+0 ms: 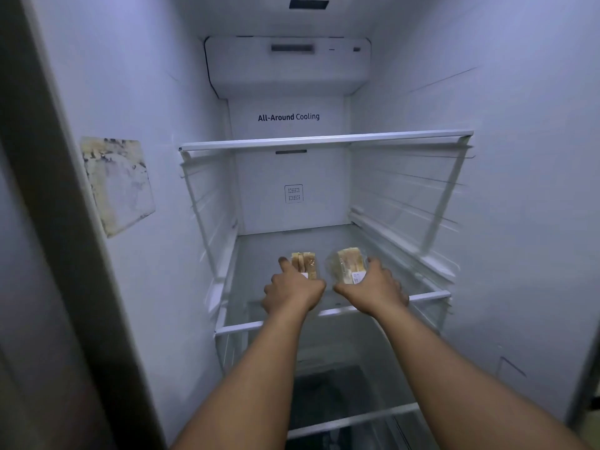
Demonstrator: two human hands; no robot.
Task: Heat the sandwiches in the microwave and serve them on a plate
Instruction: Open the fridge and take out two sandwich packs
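Observation:
Two wrapped sandwiches sit side by side on a glass shelf (pixel 428 297) inside an open fridge. My left hand (pixel 292 289) is wrapped around the left sandwich (pixel 306 262), thumb along its left side. Around the near end of the right sandwich (pixel 345 263), which carries a small white label, my right hand (pixel 373 285) is closed. Both sandwiches are in clear wrap, and their lower parts are hidden by my hands. Both forearms reach in over the shelf's front rim.
Above is another glass shelf (pixel 324 139), bare. Lower shelves and a dark drawer area (pixel 328 394) lie below my arms. A stained patch (pixel 118 183) marks the fridge's left wall. The door edge (pixel 48 222) stands at the left.

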